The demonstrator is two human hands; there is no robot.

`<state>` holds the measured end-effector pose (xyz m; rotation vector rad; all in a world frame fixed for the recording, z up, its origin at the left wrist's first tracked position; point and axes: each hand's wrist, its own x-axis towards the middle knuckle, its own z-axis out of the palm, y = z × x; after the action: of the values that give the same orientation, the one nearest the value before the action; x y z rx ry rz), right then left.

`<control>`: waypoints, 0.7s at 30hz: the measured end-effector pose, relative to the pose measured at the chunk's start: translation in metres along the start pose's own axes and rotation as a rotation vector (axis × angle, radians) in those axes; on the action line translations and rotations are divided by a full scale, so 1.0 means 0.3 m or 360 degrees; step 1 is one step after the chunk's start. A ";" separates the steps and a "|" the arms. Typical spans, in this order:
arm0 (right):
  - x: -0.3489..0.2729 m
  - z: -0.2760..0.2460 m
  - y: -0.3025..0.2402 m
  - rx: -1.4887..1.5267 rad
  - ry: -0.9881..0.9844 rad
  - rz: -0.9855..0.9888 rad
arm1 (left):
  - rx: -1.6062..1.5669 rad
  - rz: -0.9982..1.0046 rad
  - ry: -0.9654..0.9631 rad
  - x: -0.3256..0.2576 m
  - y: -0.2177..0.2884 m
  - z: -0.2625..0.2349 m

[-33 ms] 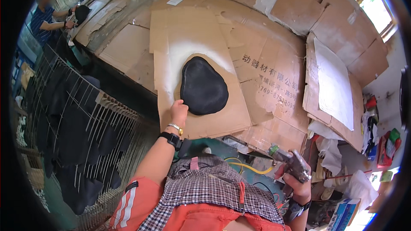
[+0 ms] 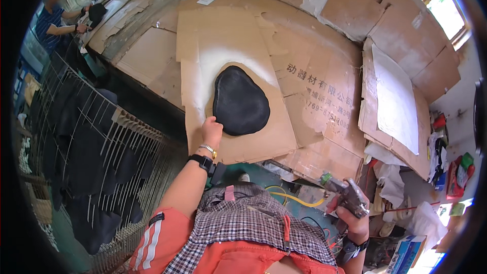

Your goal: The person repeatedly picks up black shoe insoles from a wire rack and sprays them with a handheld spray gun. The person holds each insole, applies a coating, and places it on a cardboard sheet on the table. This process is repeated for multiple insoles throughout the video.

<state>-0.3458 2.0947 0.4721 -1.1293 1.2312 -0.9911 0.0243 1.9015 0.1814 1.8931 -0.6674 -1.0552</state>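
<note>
A black padded piece (image 2: 241, 100), shaped like a rounded triangle, lies on a cardboard sheet (image 2: 243, 152) dusted white around it. My left hand (image 2: 212, 131) is closed at the lower left edge of the black piece, its fingertips pinching that rim. A watch and a black band circle my left wrist. Low at the right, clear of the table, my right hand (image 2: 351, 215) grips a metal spray gun (image 2: 350, 198) with a green fitting at its front end. The gun points toward the left. Part of the right-hand fingers is hidden behind the gun.
A wire rack (image 2: 114, 160) with hanging black pieces stands at left. Cardboard covers the table, and a white-sprayed panel (image 2: 398, 104) leans at right. A yellow hose (image 2: 299, 201) runs below the table edge. At far left, a person (image 2: 53, 25) handles another black piece.
</note>
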 end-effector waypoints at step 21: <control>-0.004 -0.122 -0.016 0.0124 0.0149 0.0085 | 0.0608 0.0205 0.0400 0.039 0.027 0.083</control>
<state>-0.3821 2.0914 0.4772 -0.9943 1.2800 -1.0525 0.0084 1.8782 0.1763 2.2268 -0.8757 -0.6238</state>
